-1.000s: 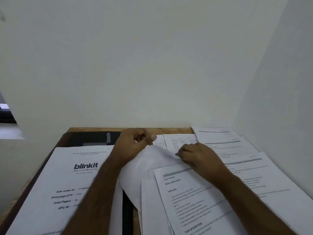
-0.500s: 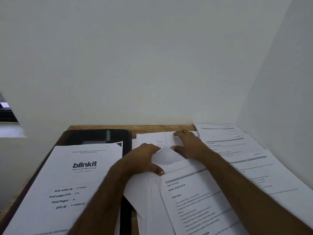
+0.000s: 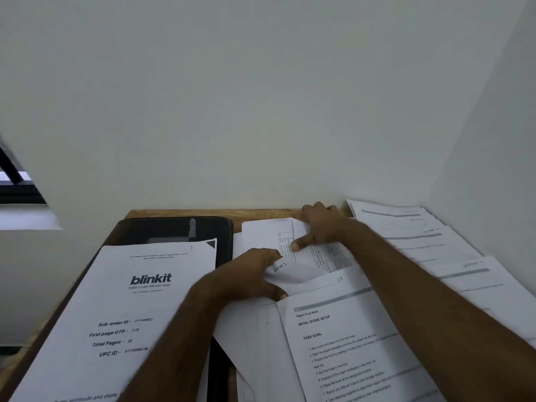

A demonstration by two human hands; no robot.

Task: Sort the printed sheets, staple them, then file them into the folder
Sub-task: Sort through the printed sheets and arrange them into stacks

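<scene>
Your left hand (image 3: 255,274) curls its fingers round the lifted edge of a white sheet (image 3: 293,271) with a handwritten note, while your right hand (image 3: 322,227) pinches a sheet printed with a table (image 3: 272,236) at the far side of the counter (image 3: 203,213). The sheets lie fanned and overlapping, white with grey bars and small black text. A "blinkit" cover page (image 3: 130,309) rests on the black folder (image 3: 174,230) to the left.
</scene>
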